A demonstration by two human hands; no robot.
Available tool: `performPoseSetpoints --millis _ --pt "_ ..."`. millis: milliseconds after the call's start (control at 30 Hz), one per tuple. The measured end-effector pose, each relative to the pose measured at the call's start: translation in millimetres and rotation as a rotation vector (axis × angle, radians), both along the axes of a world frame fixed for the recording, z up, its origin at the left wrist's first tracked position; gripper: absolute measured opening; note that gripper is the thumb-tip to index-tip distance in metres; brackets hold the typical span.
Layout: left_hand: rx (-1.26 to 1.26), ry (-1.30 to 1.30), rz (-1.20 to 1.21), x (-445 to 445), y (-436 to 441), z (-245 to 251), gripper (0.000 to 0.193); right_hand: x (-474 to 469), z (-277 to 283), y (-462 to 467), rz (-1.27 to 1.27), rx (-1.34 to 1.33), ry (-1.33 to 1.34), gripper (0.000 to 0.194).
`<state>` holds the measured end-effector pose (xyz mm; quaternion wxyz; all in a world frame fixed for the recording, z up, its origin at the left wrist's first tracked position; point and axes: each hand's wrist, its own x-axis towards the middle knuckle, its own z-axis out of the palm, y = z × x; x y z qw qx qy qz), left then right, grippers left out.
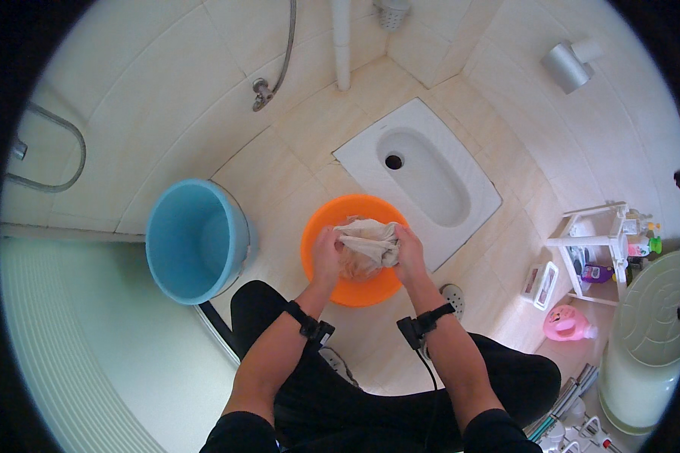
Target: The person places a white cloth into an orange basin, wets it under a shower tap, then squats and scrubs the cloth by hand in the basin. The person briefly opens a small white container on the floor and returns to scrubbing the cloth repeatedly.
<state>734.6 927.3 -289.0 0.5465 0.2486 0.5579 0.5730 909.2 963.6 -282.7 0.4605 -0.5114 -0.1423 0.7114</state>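
An orange plastic basin point(354, 299) stands on the tiled floor before me, with pinkish fabric in it that looks wet. Above that fabric I hold a whitish cloth point(371, 238), bunched and stretched between both hands. My left hand point(326, 253) grips its left end. Its right end is in my right hand point(409, 255). A light blue bucket point(190, 243) stands to the left of the basin; no contents show in it. Each of my wrists wears a black strap with a small device.
A squat toilet point(425, 175) is set in the floor beyond the basin. At right are a white shelf rack point(595, 243) with bottles, a pink detergent jug point(568, 324) and a large pale green lidded bin point(640, 368). A glass shower panel point(102, 351) lies at left.
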Motion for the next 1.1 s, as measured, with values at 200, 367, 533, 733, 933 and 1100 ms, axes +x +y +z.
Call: performPoseSetpoints --millis 200,367,533,733,933,1100 --pt "-0.061 0.400 0.008 33.6 8.4 -32.4 0.026 -35.3 12.5 -13.6 0.084 0.198 -0.251 0.028" --pt "0.347 1.140 -0.236 61.4 9.2 -58.0 0.021 -55.6 -33.4 -18.5 0.019 0.390 -0.852 0.032" --pt "0.077 1.225 -0.534 62.0 20.3 -56.7 0.025 -47.6 -58.1 -30.0 0.085 0.506 -1.011 0.033" --pt "-0.118 0.707 -0.512 35.5 23.8 -35.3 0.033 -28.7 -4.9 -6.2 0.525 0.502 -1.231 0.027" --pt "-0.078 0.712 -0.466 39.5 30.9 -8.1 0.023 -32.4 14.4 1.1 0.386 0.698 -1.252 0.022" --pt "-0.039 0.589 -0.387 36.8 35.1 11.8 0.019 -32.0 3.4 0.1 0.364 0.510 -0.995 0.021"
